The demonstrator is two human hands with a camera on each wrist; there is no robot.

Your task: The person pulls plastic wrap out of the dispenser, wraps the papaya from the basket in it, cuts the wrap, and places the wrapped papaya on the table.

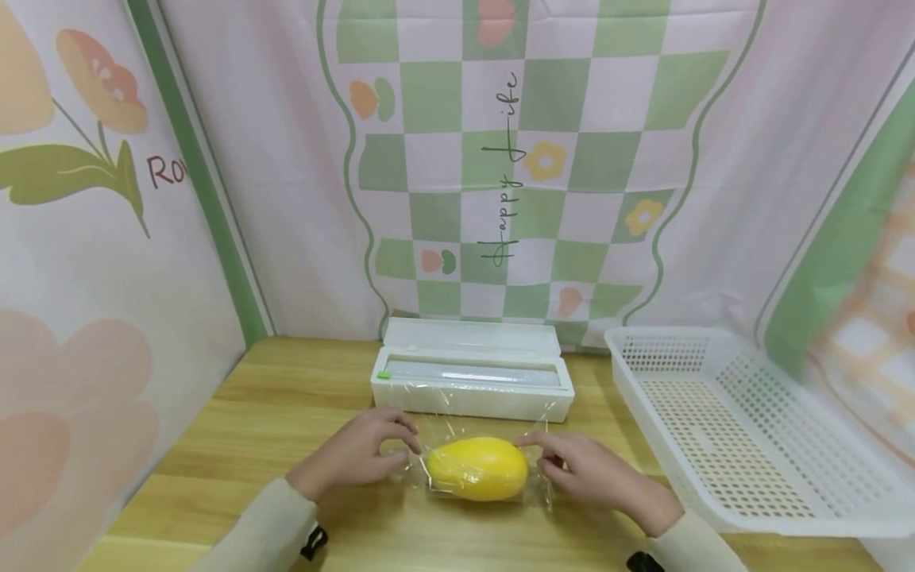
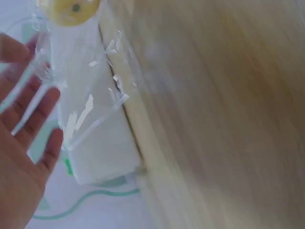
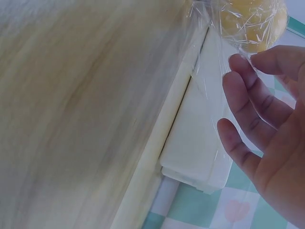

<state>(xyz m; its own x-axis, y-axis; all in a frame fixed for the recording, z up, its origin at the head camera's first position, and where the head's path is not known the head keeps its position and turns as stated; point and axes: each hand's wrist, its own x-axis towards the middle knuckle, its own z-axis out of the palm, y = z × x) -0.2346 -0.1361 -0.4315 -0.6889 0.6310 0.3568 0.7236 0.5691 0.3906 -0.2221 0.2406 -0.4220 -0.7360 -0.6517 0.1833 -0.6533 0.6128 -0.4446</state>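
Observation:
A smooth yellow oval fruit [image 1: 486, 470], its kind uncertain, lies on its side near the middle of the table. Clear plastic wrap [image 1: 446, 469] covers it, crinkled and shiny, with loose ends at both sides. At the fruit's left end, my left hand [image 1: 368, 446] has relaxed, spread fingers near the film. The index finger of my right hand [image 1: 589, 467] touches the fruit's upper right end. In the right wrist view, the film runs from the fruit to the fingertips [image 3: 234, 59] of that hand, where it seems pinched by the thumb.
Behind the fruit stands a white plastic wrap dispenser box [image 1: 472, 403], lid raised, with a film roll inside and a green slider [image 1: 384, 375] at its left. A white perforated basket [image 1: 758, 445] sits at the right. Printed curtains hang along the table's back and sides.

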